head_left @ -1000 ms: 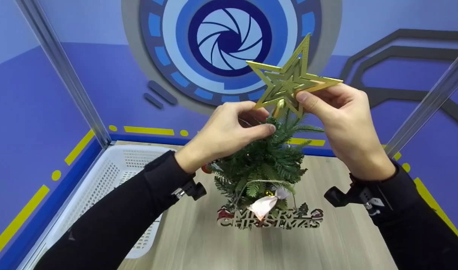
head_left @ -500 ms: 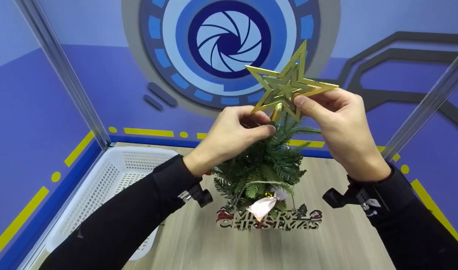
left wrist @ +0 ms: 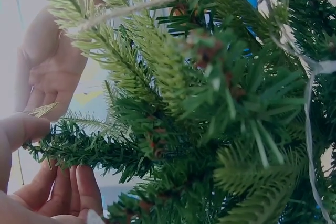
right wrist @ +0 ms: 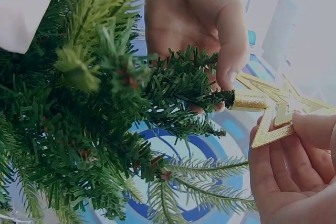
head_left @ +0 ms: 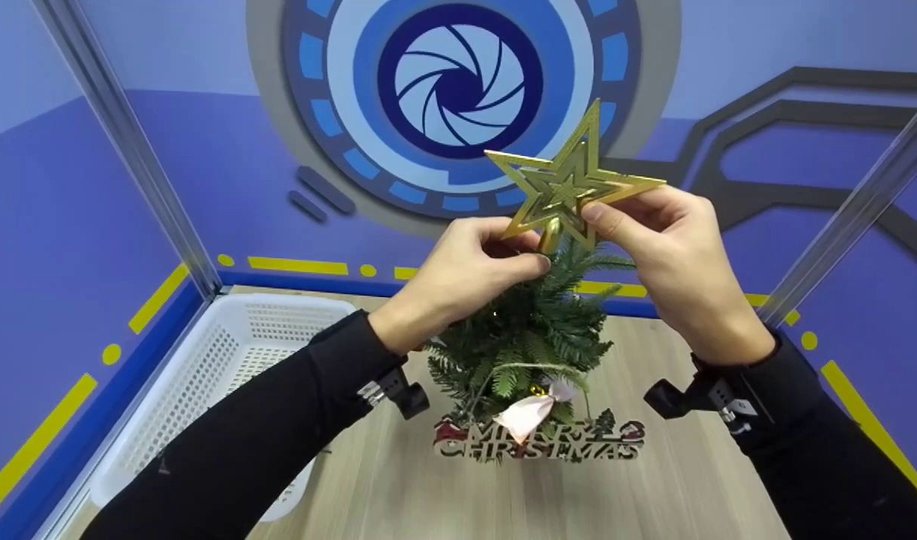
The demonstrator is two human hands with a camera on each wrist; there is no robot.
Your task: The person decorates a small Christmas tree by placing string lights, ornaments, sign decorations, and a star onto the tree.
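My right hand (head_left: 672, 259) pinches a gold star tree topper (head_left: 567, 191) between thumb and fingers, on one lower arm of the star. The star's short gold tube (right wrist: 249, 100) meets the tip of the small artificial Christmas tree (head_left: 533, 330), its mouth right at the topmost needles. My left hand (head_left: 469, 266) holds the tree's top sprig (left wrist: 89, 145), thumb on one side and fingers on the other, just below the tube. A pale pink satin-like ornament (head_left: 529, 415) hangs low on the tree's front.
A wooden "Merry Christmas" sign (head_left: 537, 441) hangs by a cord low at the tree's front. On the left of the wood-grain table (head_left: 443, 502) stands a white perforated plastic basket (head_left: 237, 319), partly behind the left sleeve. Blue printed panels (head_left: 181, 157) with metal corner posts enclose the space.
The star has come down and slightly left with my right hand, its tube closer onto the tree's tip. My left hand has lowered a little, still gripping the top sprig.
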